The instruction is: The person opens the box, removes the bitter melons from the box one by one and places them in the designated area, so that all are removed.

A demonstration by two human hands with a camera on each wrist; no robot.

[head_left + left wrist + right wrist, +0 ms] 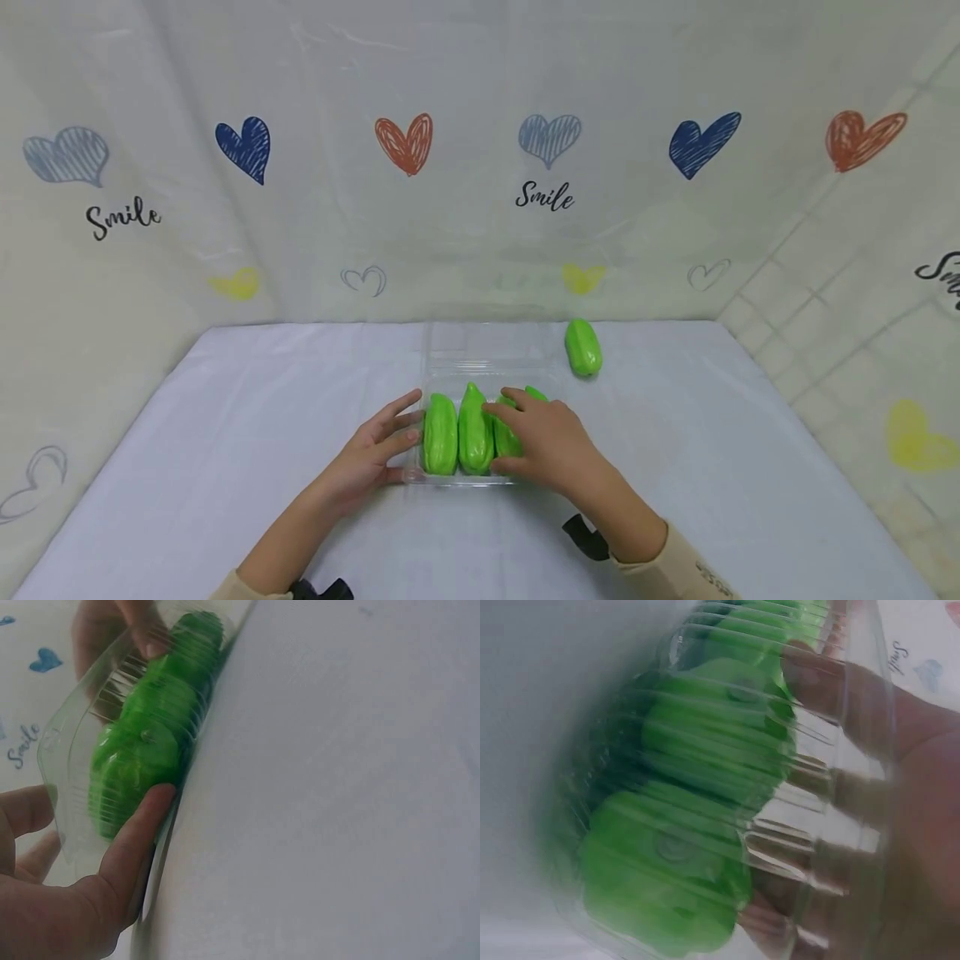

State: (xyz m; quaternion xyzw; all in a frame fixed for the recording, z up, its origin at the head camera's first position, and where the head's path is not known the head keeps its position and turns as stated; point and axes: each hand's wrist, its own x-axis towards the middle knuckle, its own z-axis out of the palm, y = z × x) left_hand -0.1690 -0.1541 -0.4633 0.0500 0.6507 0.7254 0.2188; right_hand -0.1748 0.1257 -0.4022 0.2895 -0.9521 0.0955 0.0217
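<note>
Clear tray near table middle, wide free cloth on both sides. Green gourds inside. Left hand flat, fingers straight against tray left wall. Right hand lies on gourds, fingers relaxed. Loose gourd beside tray, apart.

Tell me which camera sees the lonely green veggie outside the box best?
The head view: the lone green ridged vegetable lies whole on the white tablecloth, right of the clear plastic box. Both wrist views show only the vegetables inside that box, never this one.
</note>
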